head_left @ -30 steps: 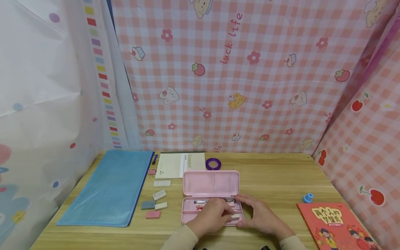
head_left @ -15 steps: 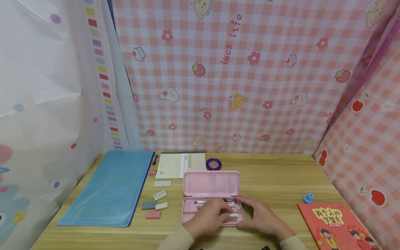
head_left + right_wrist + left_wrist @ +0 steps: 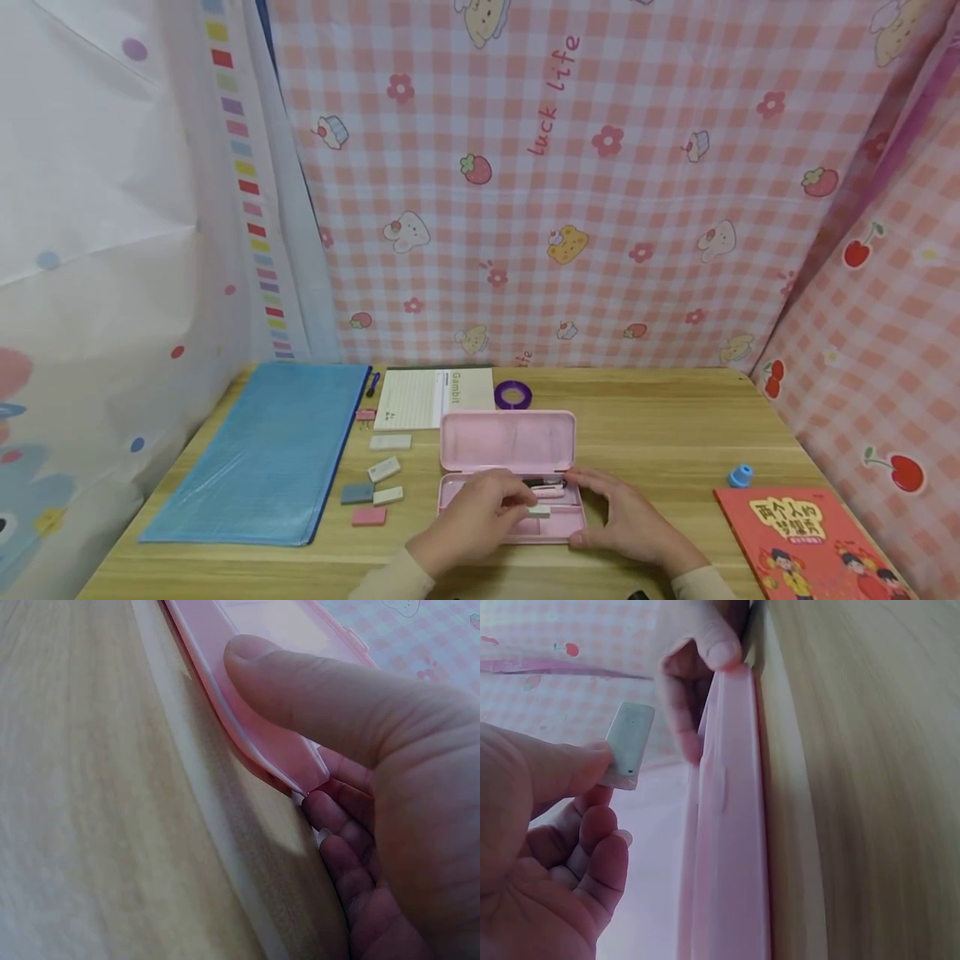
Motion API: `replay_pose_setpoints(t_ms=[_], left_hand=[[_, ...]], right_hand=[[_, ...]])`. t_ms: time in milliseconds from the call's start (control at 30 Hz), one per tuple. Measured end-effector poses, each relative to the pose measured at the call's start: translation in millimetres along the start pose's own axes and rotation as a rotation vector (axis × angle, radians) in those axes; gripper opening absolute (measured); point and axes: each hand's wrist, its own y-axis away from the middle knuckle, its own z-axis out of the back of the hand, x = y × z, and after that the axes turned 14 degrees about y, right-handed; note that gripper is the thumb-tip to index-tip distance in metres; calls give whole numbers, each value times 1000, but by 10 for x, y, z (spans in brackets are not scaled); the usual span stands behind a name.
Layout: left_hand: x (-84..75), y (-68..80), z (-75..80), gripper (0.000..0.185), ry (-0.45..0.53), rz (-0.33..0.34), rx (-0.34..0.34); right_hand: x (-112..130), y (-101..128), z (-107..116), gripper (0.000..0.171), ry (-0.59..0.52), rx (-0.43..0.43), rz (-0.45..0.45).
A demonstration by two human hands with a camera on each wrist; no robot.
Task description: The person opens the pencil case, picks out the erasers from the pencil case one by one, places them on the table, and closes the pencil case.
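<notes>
A pink pencil case (image 3: 507,443) stands with its lid raised at the middle front of the table. Between thumb and fingertips my left hand (image 3: 472,515) pinches a small pale eraser (image 3: 628,744), held above the case's front compartment. My right hand (image 3: 628,518) grips the case's right end, thumb at the front corner and fingers round the far side. Pens (image 3: 549,492) lie in the rear compartment, partly covered by the left hand. In the right wrist view the thumb (image 3: 292,686) lies against the pink wall.
Left of the case lie several erasers (image 3: 368,517), a pink clip (image 3: 365,414) and a blue folder (image 3: 247,458). Behind are a notepad (image 3: 408,398) and a purple tape roll (image 3: 513,395). A red book (image 3: 810,533) and a small blue object (image 3: 739,476) are at right.
My left hand has shifted left over the case, carrying the eraser from the right part of the front compartment. My right hand has kept its place at the case's end.
</notes>
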Motion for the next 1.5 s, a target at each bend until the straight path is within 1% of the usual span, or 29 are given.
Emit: replay_pose_setpoints(t_ms=[133,267,333,500,600,700,833,900,1033,1133,1367,1500], left_hand=[[40,123,139,11,-4,13,-10],[103,281,320,12,13,75,-21],[148,376,417,13,25,95,-39],[291,641,657,16,15,87,-100],[363,784,795,14,16,135,-118],[425,898,913,12,42,192,-123],[524,1019,1025,11,70,209,-127],[574,1063,1071,10,76,217,-116],[668,1126,1155,10,123,260,-59],[701,1156,1202,10,161,283,-26],[736,1185,1242,12,205,316,-18],[758,1192,1233,13,229,312,-10]], right_hand=[[11,-3,0,84,5,-1,2],[20,-1,3,85,-1,3,-1],[22,1,5,84,-4,6,-6],[12,-1,2,84,7,6,-10],[2,-8,-4,84,5,2,-4],[-3,-9,-6,84,4,-4,6],[-13,-9,-12,84,13,-9,11],[-19,-8,-16,84,14,-7,7],[-26,-4,-26,84,14,-3,4],[-21,2,-26,84,8,-5,8],[-10,2,-22,84,4,-3,1],[-23,-6,-23,84,-2,-4,-2]])
